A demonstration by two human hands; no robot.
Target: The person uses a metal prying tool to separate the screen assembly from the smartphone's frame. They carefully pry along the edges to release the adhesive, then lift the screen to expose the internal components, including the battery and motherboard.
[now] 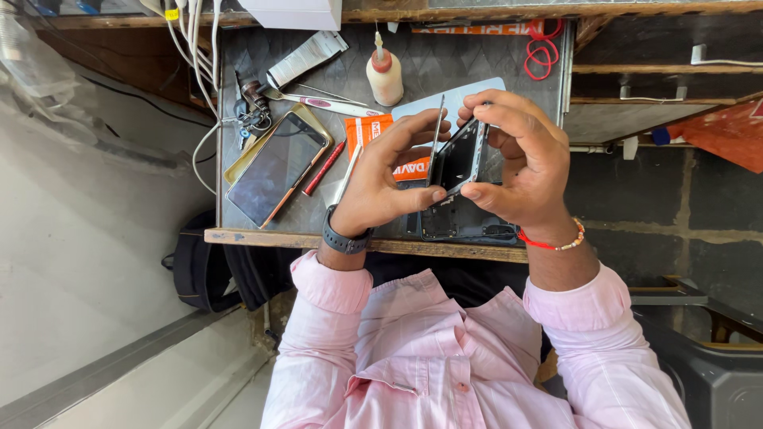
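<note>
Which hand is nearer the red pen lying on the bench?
Left. The left hand is just beside the red pen, holding a thin metal tool. The right hand is farther off, past the left, gripping the phone frame.

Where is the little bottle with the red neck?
In the head view the small cream bottle stands near the back of the grey worktable, just beyond the left hand, with a white tube to its left.

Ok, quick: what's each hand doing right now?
Left hand: shut on thin metal tool, thumb against phone frame.
Right hand: shut on phone frame.
</note>
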